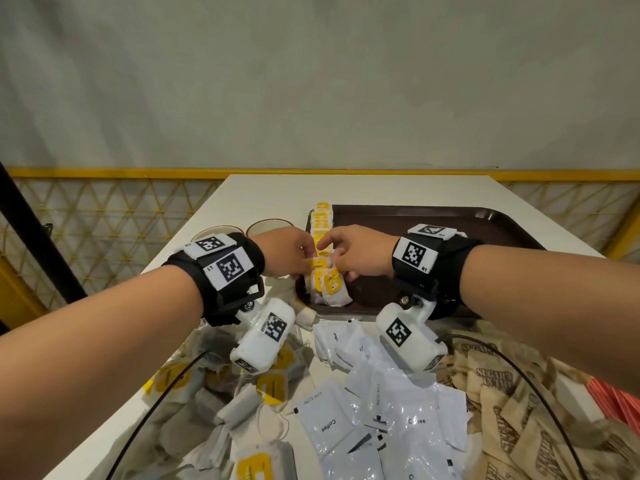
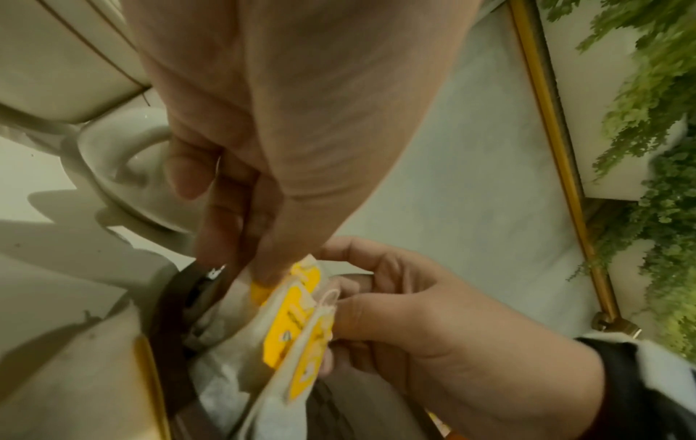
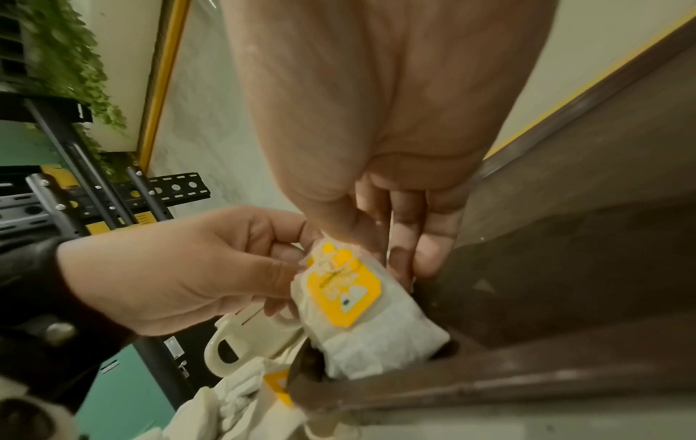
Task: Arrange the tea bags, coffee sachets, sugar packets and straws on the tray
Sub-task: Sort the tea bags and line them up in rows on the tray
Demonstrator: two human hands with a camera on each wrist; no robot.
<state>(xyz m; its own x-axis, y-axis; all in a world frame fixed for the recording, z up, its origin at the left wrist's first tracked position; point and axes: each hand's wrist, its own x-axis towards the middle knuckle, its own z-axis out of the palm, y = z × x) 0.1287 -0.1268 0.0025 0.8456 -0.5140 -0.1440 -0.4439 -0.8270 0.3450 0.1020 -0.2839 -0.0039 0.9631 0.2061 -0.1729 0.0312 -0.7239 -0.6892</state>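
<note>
The tea-bag step is in hand: a tea bag (image 1: 329,289) at the near end of the tray (image 1: 485,220) row is pinched by left hand (image 1: 287,252) and right hand (image 1: 360,252) together. Next, careful release and alignment are judged needed.

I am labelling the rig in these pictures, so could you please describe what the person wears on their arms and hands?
Both forearms are bare, with no sleeves or gloves. The left hand and right hand each have a wide black wrist strap carrying white plates printed with black square-code markers. Under each wrist hangs a rounded white camera unit, also marked with square codes. A thin black cable trails from each unit.
</note>
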